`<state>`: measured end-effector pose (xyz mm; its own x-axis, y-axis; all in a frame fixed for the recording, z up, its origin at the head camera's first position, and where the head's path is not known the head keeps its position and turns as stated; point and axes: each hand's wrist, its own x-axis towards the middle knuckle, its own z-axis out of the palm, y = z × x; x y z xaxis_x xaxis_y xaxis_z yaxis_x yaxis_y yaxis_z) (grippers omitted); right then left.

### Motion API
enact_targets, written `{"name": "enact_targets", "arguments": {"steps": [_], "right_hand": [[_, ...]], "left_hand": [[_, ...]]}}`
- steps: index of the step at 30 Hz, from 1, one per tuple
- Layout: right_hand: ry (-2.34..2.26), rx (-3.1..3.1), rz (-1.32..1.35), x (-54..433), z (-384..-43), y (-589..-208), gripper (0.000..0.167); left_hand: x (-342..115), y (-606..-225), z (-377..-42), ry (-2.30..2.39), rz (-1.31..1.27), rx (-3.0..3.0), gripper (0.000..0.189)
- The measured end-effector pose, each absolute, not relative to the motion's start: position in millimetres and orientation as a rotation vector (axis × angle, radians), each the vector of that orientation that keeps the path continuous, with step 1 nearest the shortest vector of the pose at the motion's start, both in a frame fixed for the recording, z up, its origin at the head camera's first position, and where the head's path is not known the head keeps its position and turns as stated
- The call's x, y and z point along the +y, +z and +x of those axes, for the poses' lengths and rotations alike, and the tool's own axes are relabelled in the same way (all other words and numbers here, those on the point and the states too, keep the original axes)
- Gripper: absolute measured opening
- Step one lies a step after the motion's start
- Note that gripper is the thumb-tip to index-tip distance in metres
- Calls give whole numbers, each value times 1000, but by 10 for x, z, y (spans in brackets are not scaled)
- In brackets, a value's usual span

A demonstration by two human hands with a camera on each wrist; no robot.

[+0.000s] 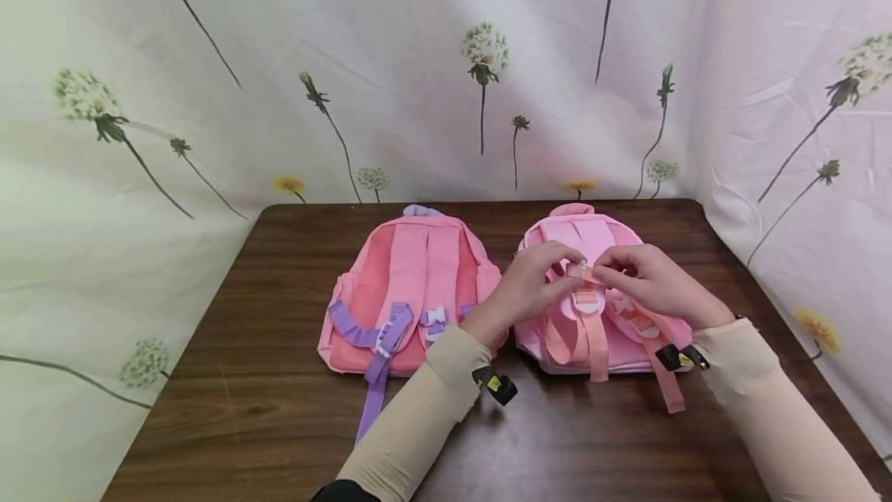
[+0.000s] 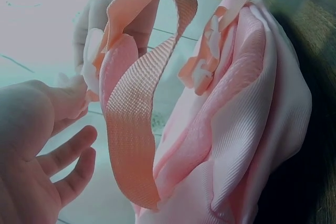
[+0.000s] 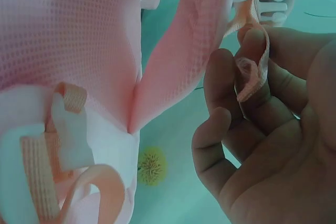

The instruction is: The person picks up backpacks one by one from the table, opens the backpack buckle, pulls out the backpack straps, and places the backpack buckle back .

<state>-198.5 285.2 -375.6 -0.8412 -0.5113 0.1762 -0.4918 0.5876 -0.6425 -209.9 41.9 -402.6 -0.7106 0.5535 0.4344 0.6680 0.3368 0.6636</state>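
A pink backpack point(image 1: 530, 331) with peach straps lies on the right of the table, its shoulder-strap side up. Above it, my left hand point(image 1: 533, 281) pinches a small whitish buckle point(image 1: 581, 269) between thumb and forefinger. My right hand point(image 1: 648, 281) pinches the peach webbing strap point(image 3: 257, 80) next to the buckle, and the strap's folded end shows between the fingers in the right wrist view. White prongs point(image 3: 273, 8) of the buckle show just beyond those fingertips. A slack loop of peach webbing point(image 2: 134, 124) hangs beside my left hand. Fingers partly hide the buckle.
A second pink backpack point(image 1: 369, 262) with purple straps point(image 1: 376, 370) lies to the left on the dark wooden table point(image 1: 279, 409). Behind stands a white curtain point(image 1: 418, 99) printed with dandelions. Another peach strap point(image 1: 665, 378) with a white buckle lies on the right backpack.
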Motion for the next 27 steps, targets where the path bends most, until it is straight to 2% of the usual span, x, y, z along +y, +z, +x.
{"name": "enact_targets", "arguments": {"steps": [11,19,24,27], "right_hand": [[-1094,2787,-827,2909,-1971,-3745,6],[-1152,2762,-881,2863,-2011,-3761,8],[-1129,2774,-922,2825,-2026,-3752,2],[-1127,2777,-938,2837,-2015,-3751,14]], "left_hand": [[370,-4063,-2095,-1367,-1079,-2434,27],[380,-4070,-2097,-1373,-1092,-2443,28],[387,-4070,-2097,-1374,-1076,-2461,28],[388,-4071,-2103,-1376,-1067,-2456,28]]}}
